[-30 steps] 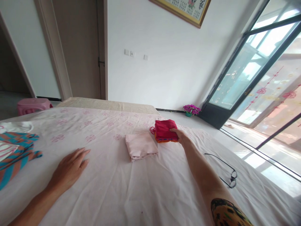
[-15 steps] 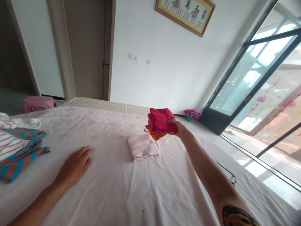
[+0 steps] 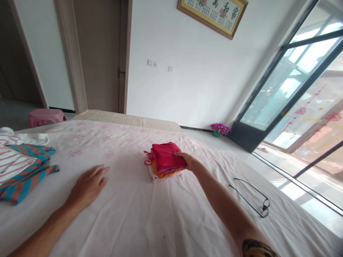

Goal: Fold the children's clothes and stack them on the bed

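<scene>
In the middle of the frame, the right hand (image 3: 186, 160) gripped the right edge of a folded red cloth (image 3: 167, 155), thumb on top, with orange fabric (image 3: 165, 175) layered beneath it. This bundle sat on a folded pale pink cloth (image 3: 156, 178), whose edges showed below and to the left. The left hand (image 3: 88, 184) lay palm down on the pale sheet (image 3: 128, 217), left of centre — fingers extended, holding nothing. Striped clothes (image 3: 16, 164) lay at the left edge, glasses (image 3: 265, 204) with arms unfolded at lower right. Farther back stood a pink stool (image 3: 46, 115) at left and purple flowers (image 3: 220, 128) right of centre — a framed picture (image 3: 214, 26) hung at the top.
</scene>
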Demonstrator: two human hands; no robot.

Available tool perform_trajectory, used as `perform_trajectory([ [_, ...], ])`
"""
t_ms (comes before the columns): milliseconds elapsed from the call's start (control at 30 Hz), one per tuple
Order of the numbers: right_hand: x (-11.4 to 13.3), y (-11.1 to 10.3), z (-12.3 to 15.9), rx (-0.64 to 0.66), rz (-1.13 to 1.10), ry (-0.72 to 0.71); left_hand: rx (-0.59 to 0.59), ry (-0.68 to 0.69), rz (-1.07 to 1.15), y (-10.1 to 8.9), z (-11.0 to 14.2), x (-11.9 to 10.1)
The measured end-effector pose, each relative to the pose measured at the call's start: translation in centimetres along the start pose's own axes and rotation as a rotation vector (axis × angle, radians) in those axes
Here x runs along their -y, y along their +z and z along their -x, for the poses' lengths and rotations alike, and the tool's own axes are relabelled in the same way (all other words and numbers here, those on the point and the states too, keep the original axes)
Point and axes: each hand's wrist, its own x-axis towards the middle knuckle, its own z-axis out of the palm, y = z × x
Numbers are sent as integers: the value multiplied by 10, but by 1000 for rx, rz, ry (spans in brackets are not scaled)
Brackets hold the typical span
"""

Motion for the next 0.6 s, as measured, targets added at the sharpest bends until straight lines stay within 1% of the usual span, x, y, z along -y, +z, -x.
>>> perform_trajectory([
  [67, 4, 3, 4, -9, -83, 30, 2, 6, -3, 0, 0, 0],
  [167, 0, 8, 6, 2, -243, -32, -1, 6, -12, 1, 1, 0],
  [233, -5, 9, 5, 3, -245, -35, -5, 5, -14, 1, 1, 0],
  [300, -9, 9, 4, -25, -136, -5, -7, 6, -9, 0, 0, 1],
  [367, -10, 6, 5, -27, 39, -3, -10, 8, -2, 0, 0, 1],
  [500, -3, -5, 9, 37, 396, -89, -12, 8, -7, 1, 0, 1],
  [567, -2, -13, 7, 11, 449, -94, -9, 12, -22, 2, 0, 1],
  [600, -2, -17, 5, 5, 423, -92, -6, 15, -30, 2, 0, 2],
])
